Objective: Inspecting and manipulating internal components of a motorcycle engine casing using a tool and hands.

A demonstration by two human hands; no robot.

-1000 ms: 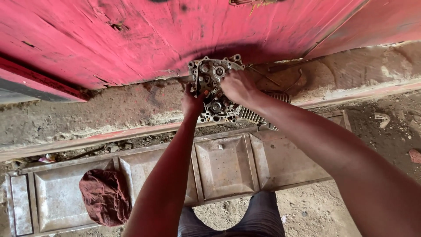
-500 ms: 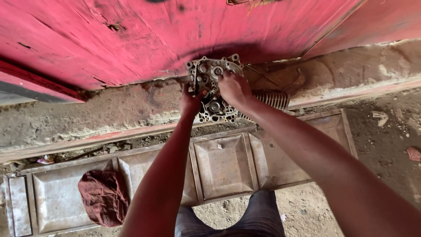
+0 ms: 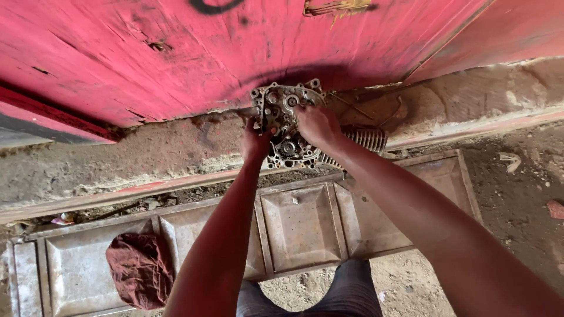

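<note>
A grimy metal engine case point(image 3: 286, 104) with gears and round openings stands on a concrete ledge against a red painted wall. A finned cylinder point(image 3: 365, 140) sticks out at its right side. My left hand point(image 3: 256, 142) grips the case's left edge. My right hand point(image 3: 317, 125) lies over the case's middle right, fingers curled onto the inner parts; what the fingers touch is hidden.
A panelled grey metal sheet point(image 3: 299, 226) lies flat on the ground below the ledge. A dark red rag point(image 3: 140, 269) sits on its left part. Sandy ground with scraps of litter point(image 3: 510, 159) spreads to the right. My knees show at the bottom edge.
Both hands stay on the engine case; the right hand has shifted slightly up over its middle. The camera view has drifted a little.
</note>
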